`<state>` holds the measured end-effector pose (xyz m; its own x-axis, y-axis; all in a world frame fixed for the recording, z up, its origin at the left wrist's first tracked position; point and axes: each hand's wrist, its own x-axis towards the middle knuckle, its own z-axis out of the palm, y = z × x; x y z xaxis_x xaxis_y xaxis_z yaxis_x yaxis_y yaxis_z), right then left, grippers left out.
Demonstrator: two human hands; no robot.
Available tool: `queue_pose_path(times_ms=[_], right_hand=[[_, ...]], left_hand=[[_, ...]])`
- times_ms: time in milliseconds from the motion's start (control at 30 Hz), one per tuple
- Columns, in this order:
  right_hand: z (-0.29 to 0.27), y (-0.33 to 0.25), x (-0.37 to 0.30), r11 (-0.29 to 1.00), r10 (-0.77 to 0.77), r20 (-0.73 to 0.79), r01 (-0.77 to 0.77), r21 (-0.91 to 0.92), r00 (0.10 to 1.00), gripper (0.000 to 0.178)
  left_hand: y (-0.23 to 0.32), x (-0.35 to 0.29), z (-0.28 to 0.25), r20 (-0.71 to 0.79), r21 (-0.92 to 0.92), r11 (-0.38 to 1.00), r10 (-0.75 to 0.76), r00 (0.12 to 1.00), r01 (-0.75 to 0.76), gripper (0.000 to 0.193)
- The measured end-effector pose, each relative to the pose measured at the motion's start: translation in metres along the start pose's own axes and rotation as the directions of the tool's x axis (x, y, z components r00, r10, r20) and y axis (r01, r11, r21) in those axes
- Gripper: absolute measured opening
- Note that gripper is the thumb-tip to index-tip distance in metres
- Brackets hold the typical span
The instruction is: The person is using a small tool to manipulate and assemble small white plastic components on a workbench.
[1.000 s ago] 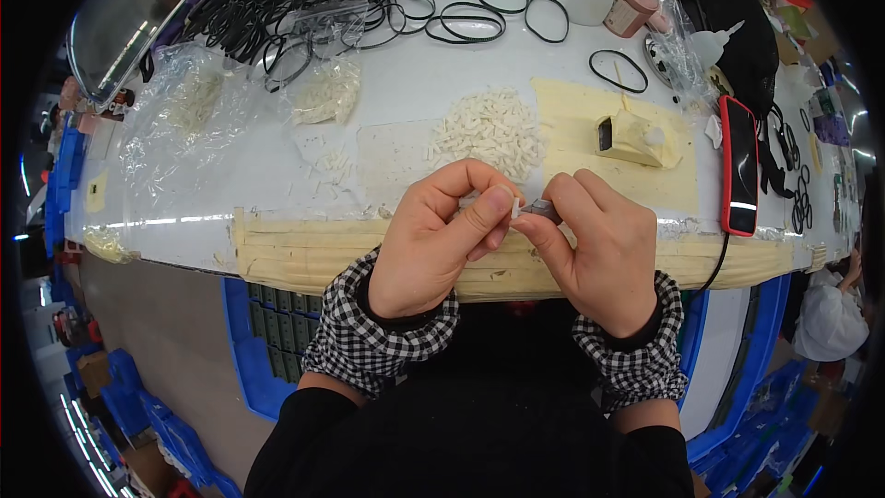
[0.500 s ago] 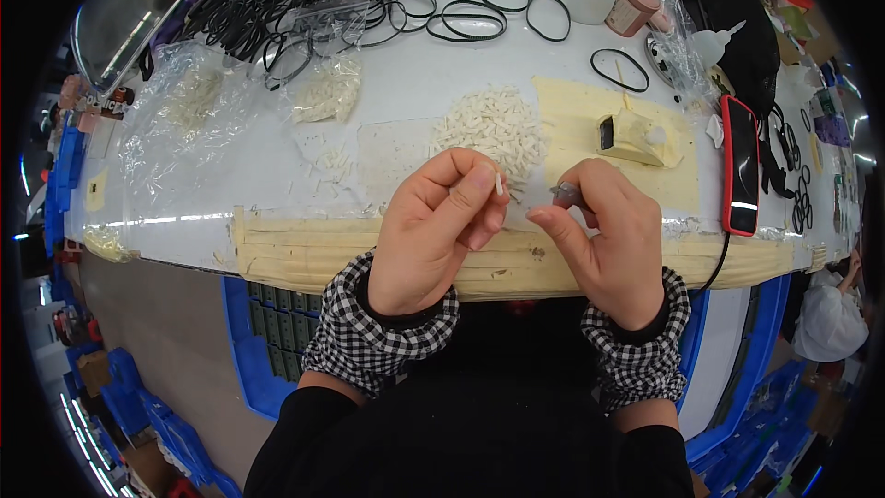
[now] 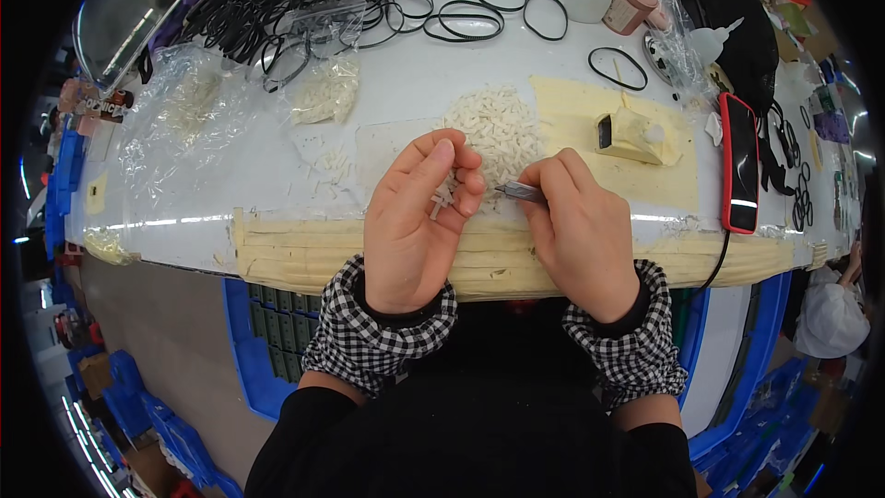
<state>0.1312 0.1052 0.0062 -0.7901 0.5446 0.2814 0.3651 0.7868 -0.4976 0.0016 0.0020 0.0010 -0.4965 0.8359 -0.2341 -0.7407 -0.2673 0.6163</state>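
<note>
Your right hand (image 3: 587, 242) is closed on a slim grey metal tool (image 3: 525, 192), thumb and fingers pinching it, with its long axis running roughly crosswise and its dark tip pointing left, toward your left hand (image 3: 408, 232). The tip sits in the gap between your two hands, apart from the left fingertips. Your left hand is loosely cupped, thumb raised and fingers curled; a few loose white bits (image 3: 444, 192) show in its hollow, though you cannot tell from here whether the fingers grip them or they lie on the table behind. The heap of white pieces (image 3: 493, 124) lies just beyond both hands, roughly in line with the gap; its individual pieces point every which way. Your left fingertips overlap its near left edge in view, while the right ones stand just beside its near right edge
</note>
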Motion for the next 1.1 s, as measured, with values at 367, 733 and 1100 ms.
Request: queue_pose_path(times_ms=[367, 733, 1100], right_hand=[[-0.030, -0.013, 0.006, 0.952, -0.056, 0.005, 0.052, 0.302, 0.998, 0.019], [-0.025, -0.015, 0.011, 0.877, -0.066, -0.106, 0.108, 0.468, 0.992, 0.014], [-0.019, -0.017, 0.009, 0.829, -0.078, -0.137, 0.141, 0.541, 0.987, 0.023]], left_hand=[[0.002, 0.000, -0.003, 0.221, 0.210, 0.972, -0.156, 0.963, 0.109, 0.014], [0.005, -0.003, -0.004, 0.278, 0.170, 0.963, -0.249, 0.928, 0.208, 0.015], [0.003, -0.001, -0.004, 0.220, 0.138, 0.976, -0.195, 0.956, 0.168, 0.017]])
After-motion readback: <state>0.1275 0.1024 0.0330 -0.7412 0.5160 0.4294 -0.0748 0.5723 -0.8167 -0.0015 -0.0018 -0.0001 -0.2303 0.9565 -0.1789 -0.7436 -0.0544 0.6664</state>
